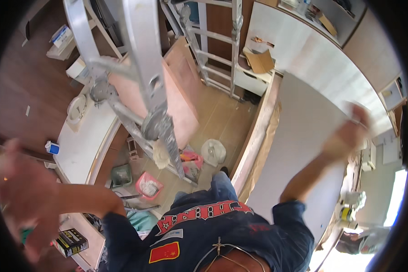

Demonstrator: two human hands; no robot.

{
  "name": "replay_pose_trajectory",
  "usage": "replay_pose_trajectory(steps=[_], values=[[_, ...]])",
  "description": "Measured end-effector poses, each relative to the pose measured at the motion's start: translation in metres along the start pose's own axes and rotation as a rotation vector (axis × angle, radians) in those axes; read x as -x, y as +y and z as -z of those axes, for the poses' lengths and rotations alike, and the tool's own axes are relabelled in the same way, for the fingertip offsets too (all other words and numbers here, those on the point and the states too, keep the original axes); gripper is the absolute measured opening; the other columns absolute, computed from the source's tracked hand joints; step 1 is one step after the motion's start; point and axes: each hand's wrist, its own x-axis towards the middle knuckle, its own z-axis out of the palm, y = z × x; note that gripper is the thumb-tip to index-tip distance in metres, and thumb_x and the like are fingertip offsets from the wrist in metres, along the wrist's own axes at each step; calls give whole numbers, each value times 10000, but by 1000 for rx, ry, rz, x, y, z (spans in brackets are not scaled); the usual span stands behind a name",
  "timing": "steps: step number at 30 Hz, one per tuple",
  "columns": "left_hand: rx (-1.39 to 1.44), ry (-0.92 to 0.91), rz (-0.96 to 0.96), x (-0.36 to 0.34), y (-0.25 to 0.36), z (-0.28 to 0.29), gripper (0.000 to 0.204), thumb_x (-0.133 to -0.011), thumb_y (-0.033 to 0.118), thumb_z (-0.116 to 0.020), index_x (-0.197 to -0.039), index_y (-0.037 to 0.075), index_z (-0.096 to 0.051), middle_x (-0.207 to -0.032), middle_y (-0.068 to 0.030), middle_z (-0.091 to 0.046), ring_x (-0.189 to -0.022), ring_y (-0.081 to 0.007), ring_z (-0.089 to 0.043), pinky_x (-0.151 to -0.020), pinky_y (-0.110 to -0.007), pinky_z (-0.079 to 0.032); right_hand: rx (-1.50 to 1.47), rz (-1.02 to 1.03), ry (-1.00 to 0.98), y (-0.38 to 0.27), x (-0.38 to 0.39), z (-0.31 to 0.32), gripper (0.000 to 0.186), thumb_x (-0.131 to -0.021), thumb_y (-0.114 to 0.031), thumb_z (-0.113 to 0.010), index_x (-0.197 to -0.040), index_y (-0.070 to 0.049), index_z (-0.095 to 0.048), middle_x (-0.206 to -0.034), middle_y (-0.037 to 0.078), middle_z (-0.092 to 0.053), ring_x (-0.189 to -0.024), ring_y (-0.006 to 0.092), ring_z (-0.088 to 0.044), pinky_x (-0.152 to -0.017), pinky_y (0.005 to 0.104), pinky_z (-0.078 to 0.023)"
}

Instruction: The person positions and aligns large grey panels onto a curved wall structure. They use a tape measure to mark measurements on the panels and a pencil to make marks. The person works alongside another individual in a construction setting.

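Both arms reach out wide to the sides. At the left rim, my left hand is blurred by motion, its fingers spread and nothing visible in them. A black box with yellow print lies below it on a small surface, and a blue-and-white tub stands beyond it on a white curved counter. My right hand is raised at the right over a long grey panel. Motion smears its fingers, so I cannot make out their shape or anything in them.
A splattered metal stepladder rises close in front of me; another ladder stands behind. Pinkish boards lean between them. On the tiled floor are a pink dustpan-like container, a green bin and a white plastic bag.
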Motion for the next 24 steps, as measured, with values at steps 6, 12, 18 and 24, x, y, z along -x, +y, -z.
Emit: replay_pose_trajectory(steps=[6,12,18,24], values=[[200,-427,661,75,-57,-145,268,-785,289,-740,-960,87,-713,-984,-150,-673,-872,-286,-660,-796,-427,-518,-451,-984,-606,184,239,-83,132,-939,-117,-556,-1040,-36,-580,-900,3,-567,-859,97,-544,-782,240,-449],[159,-774,1080,128,-78,-212,304,-755,175,-763,-1027,66,-683,-1046,-121,-664,-920,-281,-658,-805,-388,-520,-301,-1038,-1202,149,356,-77,255,-868,-50,-552,-1120,-16,-569,-920,84,-636,-843,160,-623,-768,299,-512],[159,-813,1263,152,-119,-257,273,-816,165,-702,-1067,65,-660,-1073,-111,-653,-924,-258,-653,-771,-341,-527,-315,-942,-1338,188,348,-81,282,-843,-33,-560,-1124,-23,-572,-916,109,-654,-837,181,-646,-748,297,-529],[242,-833,1265,186,-144,-268,263,-881,223,-630,-1106,87,-631,-1060,-75,-632,-902,-240,-634,-661,-307,-551,-218,-840,-1196,220,344,-125,266,-847,-44,-544,-1110,-30,-585,-886,117,-662,-817,190,-651,-733,304,-521]])
